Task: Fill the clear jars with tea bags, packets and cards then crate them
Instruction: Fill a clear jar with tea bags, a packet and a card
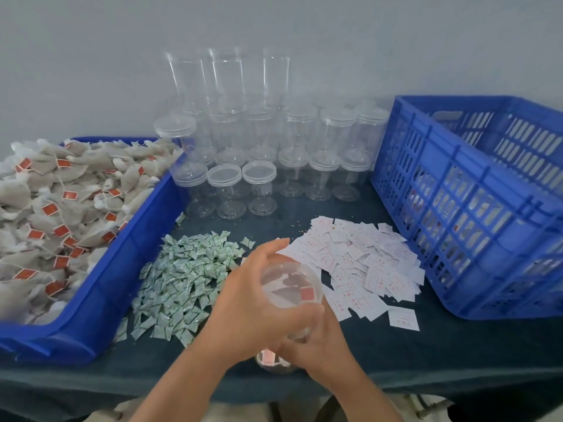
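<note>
While the jar (292, 295) is in both hands: this looks like the closing step. Steady the body with one hand, seat the lid (288, 274) square before turning so the thread does not cross, and first check that a packet and a card are inside.
Left hand (253, 303): fingers curled over the jar's top and far side.
Right hand (320, 345): fingers wrapped round the jar's lower body.
Jar: near centre, tipped toward the viewer at the near edge of the tabletop (457, 345). It holds red-tagged tea bags; blur hides any packet or card.
Blue tray (100, 300): left, heaped with tea bags (45, 208).
Empty jars (259, 187): far centre, lidded, in rows.
Loose piles: green packets (182, 278) left of the hands, white cards (365, 263) right.
Crate (457, 208): right; red-flecked shapes behind the slats, probably filled jars.
</note>
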`<state>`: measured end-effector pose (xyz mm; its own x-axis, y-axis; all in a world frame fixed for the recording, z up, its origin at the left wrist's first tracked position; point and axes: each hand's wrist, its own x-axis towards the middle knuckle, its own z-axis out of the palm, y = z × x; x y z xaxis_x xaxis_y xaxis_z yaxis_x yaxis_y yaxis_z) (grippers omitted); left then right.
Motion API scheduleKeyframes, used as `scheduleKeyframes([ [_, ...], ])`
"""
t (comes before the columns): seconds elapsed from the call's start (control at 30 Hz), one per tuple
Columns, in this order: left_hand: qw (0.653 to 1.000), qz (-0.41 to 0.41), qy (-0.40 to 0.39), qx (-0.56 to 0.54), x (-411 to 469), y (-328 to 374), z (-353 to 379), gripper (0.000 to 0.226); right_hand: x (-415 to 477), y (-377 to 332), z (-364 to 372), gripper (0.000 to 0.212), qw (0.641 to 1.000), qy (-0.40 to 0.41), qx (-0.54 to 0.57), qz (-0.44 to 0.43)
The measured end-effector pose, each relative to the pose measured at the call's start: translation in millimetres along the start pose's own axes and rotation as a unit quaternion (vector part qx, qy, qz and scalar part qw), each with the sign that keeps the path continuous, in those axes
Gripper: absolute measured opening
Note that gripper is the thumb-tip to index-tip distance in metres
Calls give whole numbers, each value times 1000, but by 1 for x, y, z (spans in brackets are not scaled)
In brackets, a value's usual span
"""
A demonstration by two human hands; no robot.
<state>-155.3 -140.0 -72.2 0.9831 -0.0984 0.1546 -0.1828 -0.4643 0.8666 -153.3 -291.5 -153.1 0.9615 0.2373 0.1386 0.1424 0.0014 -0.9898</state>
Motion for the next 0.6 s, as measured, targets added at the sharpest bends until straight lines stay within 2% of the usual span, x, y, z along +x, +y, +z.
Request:
scheduleKeyframes([
  [0.17, 996, 68, -60, -17, 8, 24, 0, 73, -7, -28, -20, 69, 998, -16, 1, -52],
  [0.3, 987, 95, -99, -84, 19, 44, 5, 75, -12, -62, -43, 87, 998, -40, -22, -34],
  [0.4, 980, 116, -99, -124, 25, 57, 15, 78, -18, -96, -74, 100, 990, -78, -105, -48],
  [0.5, 980, 148, -69, -115, 36, 78, 30, 75, -33, -131, -96, 119, 972, 45, -228, -44],
  [0.53, 979, 163, -64, -101, 42, 88, 36, 74, -36, -142, -100, 118, 964, 63, -254, -54],
  [0.6, 974, 203, -68, -81, 58, 110, 47, 71, -35, -164, -110, 99, 943, 81, -309, -93],
])
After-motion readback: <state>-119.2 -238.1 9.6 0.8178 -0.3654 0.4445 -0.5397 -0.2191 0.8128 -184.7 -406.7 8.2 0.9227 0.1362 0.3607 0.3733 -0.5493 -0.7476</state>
